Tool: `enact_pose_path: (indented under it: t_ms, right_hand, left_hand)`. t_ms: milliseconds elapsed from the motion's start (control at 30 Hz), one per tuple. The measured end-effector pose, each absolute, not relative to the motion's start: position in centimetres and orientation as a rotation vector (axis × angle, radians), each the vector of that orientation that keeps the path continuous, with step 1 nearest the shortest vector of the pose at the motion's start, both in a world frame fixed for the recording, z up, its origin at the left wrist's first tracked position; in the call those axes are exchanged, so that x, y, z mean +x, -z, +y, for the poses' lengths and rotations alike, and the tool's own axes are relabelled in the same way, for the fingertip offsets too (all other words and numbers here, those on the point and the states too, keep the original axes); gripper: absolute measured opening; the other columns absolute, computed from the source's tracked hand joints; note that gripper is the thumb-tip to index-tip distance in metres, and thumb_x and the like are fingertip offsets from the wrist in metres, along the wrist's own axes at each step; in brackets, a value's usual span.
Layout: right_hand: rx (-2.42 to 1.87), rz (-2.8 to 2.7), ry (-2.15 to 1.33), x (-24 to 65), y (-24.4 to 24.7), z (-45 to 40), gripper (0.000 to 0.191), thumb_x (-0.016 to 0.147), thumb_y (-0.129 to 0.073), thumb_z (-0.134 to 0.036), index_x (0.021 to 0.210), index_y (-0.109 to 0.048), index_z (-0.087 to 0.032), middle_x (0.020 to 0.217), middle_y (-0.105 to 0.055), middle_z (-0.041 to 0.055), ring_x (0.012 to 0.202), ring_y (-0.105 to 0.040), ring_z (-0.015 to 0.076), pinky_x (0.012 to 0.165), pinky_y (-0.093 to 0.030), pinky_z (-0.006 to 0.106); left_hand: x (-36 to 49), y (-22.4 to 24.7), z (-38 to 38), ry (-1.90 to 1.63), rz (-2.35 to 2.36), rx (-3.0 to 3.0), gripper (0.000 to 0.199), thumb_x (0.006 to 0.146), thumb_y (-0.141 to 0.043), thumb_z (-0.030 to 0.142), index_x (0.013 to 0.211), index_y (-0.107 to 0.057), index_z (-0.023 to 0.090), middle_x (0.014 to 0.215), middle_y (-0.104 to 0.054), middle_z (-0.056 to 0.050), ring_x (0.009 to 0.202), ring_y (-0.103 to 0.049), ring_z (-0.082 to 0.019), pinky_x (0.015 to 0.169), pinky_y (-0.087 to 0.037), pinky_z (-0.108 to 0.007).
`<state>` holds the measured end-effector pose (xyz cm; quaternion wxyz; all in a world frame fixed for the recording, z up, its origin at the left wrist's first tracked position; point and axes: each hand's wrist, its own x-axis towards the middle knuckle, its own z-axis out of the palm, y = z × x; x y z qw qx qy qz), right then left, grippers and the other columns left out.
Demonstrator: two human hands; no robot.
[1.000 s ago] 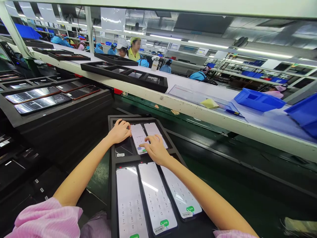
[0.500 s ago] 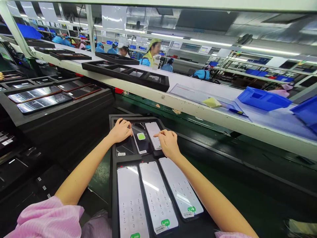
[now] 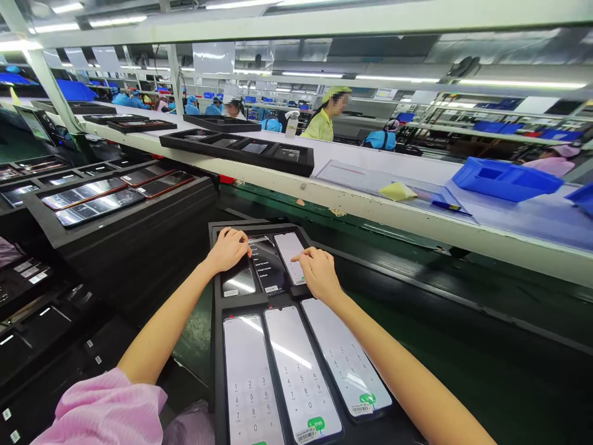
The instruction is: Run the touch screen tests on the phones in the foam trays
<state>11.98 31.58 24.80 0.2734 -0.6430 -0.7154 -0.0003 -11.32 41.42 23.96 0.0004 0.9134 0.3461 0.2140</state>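
Note:
A black foam tray (image 3: 216,371) holds two rows of phones. My left hand (image 3: 229,249) rests over the upper-left phone (image 3: 239,281), its curled fingertips at the edge of the middle phone (image 3: 269,266), whose dark screen shows a text menu. My right hand (image 3: 319,271) hovers at the upper-right phone (image 3: 290,250), index finger extended onto its white screen, the other fingers bent. Neither hand grips anything visible. In the lower row, the left phone (image 3: 252,371), centre phone (image 3: 301,364) and right phone (image 3: 347,358) show white dial pads with green buttons.
Stacked foam trays (image 3: 41,213) with phones stand at the left. Beyond, a white shelf (image 3: 370,204) carries a long black tray (image 3: 236,154), a clear plastic sheet, a yellow cloth (image 3: 397,191), a pen (image 3: 450,207) and a blue bin (image 3: 507,179). People are in the background.
The upper middle phone's screen has switched from a green icon on black to a text menu. The view has shifted slightly. The person in yellow behind the shelf has moved right.

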Motion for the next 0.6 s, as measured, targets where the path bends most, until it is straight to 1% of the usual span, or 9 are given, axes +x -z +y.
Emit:
enact_pose_path:
  t_ms: [133,233,333,400,467,533,600]
  right_hand:
    - [-1.711,-1.889,0.024,12.1,-25.0,31.6,0.05,0.092,-0.02,-0.026,0.081,-0.069,-0.024,0.084,-0.056,0.0042,0.086,-0.052,0.0178,0.093,-0.033,0.042]
    - [-1.675,-1.866,0.007,12.3,-25.0,31.9,0.05,0.092,-0.02,-0.028,0.081,-0.069,-0.023,0.085,-0.056,0.0045,0.087,-0.052,0.0185,0.092,-0.032,0.042]
    - [-1.62,-1.84,-0.008,12.9,-25.4,32.5,0.049,0.092,-0.021,-0.03,0.082,-0.069,-0.023,0.086,-0.058,0.0048,0.088,-0.052,0.0189,0.092,-0.032,0.043]
    - [-1.561,-1.825,-0.009,13.8,-26.4,32.4,0.049,0.092,-0.022,-0.034,0.084,-0.069,-0.022,0.088,-0.058,0.0046,0.087,-0.052,0.0186,0.09,-0.033,0.041]
    - [-1.487,-1.803,0.004,15.6,-27.9,31.5,0.052,0.093,-0.02,-0.038,0.085,-0.069,-0.022,0.089,-0.059,0.0044,0.086,-0.053,0.0177,0.087,-0.035,0.039]
    - [-1.424,-1.716,0.057,18.5,-29.2,29.4,0.055,0.093,-0.018,-0.042,0.087,-0.069,-0.022,0.09,-0.059,0.0041,0.087,-0.053,0.0168,0.086,-0.037,0.036]
    - [-1.405,-1.543,0.153,22.3,-29.3,25.8,0.056,0.093,-0.017,-0.045,0.09,-0.069,-0.022,0.094,-0.059,0.004,0.092,-0.053,0.0163,0.087,-0.037,0.034]
  left_hand:
    - [-11.6,-24.4,41.1,-0.713,1.031,2.872,0.048,0.092,-0.017,0.024,0.079,-0.062,0.021,0.097,-0.058,-0.002,0.098,-0.049,-0.016,0.105,-0.022,-0.043]
    - [-11.6,-24.6,41.2,-0.72,1.002,2.902,0.045,0.092,-0.013,0.024,0.077,-0.055,0.02,0.086,-0.06,0.0,0.095,-0.051,-0.014,0.106,-0.023,-0.038]
    - [-11.4,-24.8,41.9,-0.745,1.043,2.934,0.042,0.091,-0.012,0.025,0.07,-0.049,0.02,0.073,-0.058,0.0,0.088,-0.051,-0.015,0.103,-0.028,-0.036]
    - [-11.4,-25.2,42.2,-0.759,1.061,2.957,0.042,0.089,-0.012,0.028,0.062,-0.044,0.02,0.064,-0.053,-0.001,0.076,-0.051,-0.015,0.095,-0.035,-0.036]
    - [-11.5,-25.9,42.2,-0.775,1.044,2.978,0.043,0.087,-0.01,0.031,0.054,-0.036,0.021,0.054,-0.046,0.0,0.061,-0.046,-0.014,0.08,-0.042,-0.034]
    - [-11.4,-26.7,42.3,-0.807,0.997,2.992,0.045,0.086,-0.008,0.034,0.051,-0.033,0.02,0.05,-0.042,0.001,0.054,-0.042,-0.012,0.065,-0.041,-0.029]
    - [-10.5,-27.4,42.7,-0.874,0.956,2.998,0.05,0.086,-0.005,0.036,0.05,-0.035,0.019,0.05,-0.039,0.002,0.052,-0.039,-0.01,0.061,-0.038,-0.026]
